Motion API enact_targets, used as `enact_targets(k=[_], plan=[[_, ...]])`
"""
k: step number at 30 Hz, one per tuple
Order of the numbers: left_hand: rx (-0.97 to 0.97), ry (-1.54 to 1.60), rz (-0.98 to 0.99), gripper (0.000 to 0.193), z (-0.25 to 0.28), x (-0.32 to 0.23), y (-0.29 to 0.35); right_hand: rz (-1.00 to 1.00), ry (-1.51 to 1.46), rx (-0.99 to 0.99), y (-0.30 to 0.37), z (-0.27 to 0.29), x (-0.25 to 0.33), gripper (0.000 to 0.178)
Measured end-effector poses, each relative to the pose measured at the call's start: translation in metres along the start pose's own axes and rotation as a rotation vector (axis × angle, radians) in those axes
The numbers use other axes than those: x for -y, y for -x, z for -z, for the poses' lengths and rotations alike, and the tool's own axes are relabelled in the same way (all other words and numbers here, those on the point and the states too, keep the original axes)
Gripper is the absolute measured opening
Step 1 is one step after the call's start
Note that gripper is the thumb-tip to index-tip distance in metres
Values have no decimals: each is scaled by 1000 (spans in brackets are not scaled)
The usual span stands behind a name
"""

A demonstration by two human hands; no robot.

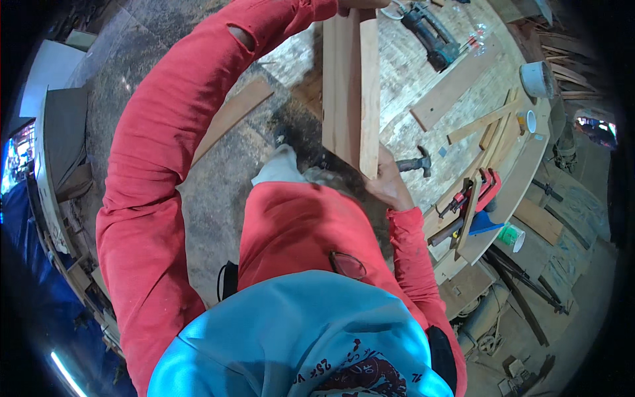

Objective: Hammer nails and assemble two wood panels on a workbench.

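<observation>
A long wooden piece (pixel 342 86) stretches away from my body, with a wide brown face on its left and a paler narrow strip along its right. My right hand (pixel 390 183) is closed around its near end at the lower right corner. At the top edge of the view, my left hand (pixel 360 4) is at the far end of the wood; most of that hand is cut off, but the visible part is closed over the wood. Just right of my right hand lies a claw hammer (pixel 415 163) on the worktable (pixel 397 86), its handle end close to my fingers.
A dark green power tool (pixel 431 40) and a flat board (pixel 456 89) lie on the table. Along its right side are wooden strips (pixel 506 135), a red clamp-like tool (pixel 488 190), a white bucket (pixel 537 80) and a green-and-white cup (pixel 511 237). Another board (pixel 231 118) is under my left arm.
</observation>
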State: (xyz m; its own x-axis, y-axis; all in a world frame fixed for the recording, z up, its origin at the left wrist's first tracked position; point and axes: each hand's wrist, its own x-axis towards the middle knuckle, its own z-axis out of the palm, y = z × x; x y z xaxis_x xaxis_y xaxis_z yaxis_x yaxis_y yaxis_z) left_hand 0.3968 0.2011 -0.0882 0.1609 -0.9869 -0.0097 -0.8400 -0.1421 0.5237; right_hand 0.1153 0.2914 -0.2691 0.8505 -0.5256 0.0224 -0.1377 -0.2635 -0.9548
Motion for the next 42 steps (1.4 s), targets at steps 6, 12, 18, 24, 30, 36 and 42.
enact_targets(k=[6, 12, 18, 24, 30, 36, 42], plan=[[-118, 10, -20, 29, -5, 12, 8, 30, -86, -1, -12, -1, -1, 59], [-122, 98, -38, 27, -7, 15, 16, 96, -58, 1, -10, -5, -4, 58], [-190, -76, -37, 29, -9, 4, 19, -13, -4, 1, -4, 0, -9, 49], [-195, -48, -51, 30, -7, 9, 15, -36, 12, 17, -13, 5, -4, 47], [51, -270, -87, 35, -18, 60, -69, -141, -279, -2, -49, 19, 19, 47], [-65, -41, 470, 36, -11, 75, -79, -180, -418, 89, -58, 3, -4, 52], [-336, 64, 206, 46, 37, 88, -10, -11, -326, -46, -99, 11, 43, 59]])
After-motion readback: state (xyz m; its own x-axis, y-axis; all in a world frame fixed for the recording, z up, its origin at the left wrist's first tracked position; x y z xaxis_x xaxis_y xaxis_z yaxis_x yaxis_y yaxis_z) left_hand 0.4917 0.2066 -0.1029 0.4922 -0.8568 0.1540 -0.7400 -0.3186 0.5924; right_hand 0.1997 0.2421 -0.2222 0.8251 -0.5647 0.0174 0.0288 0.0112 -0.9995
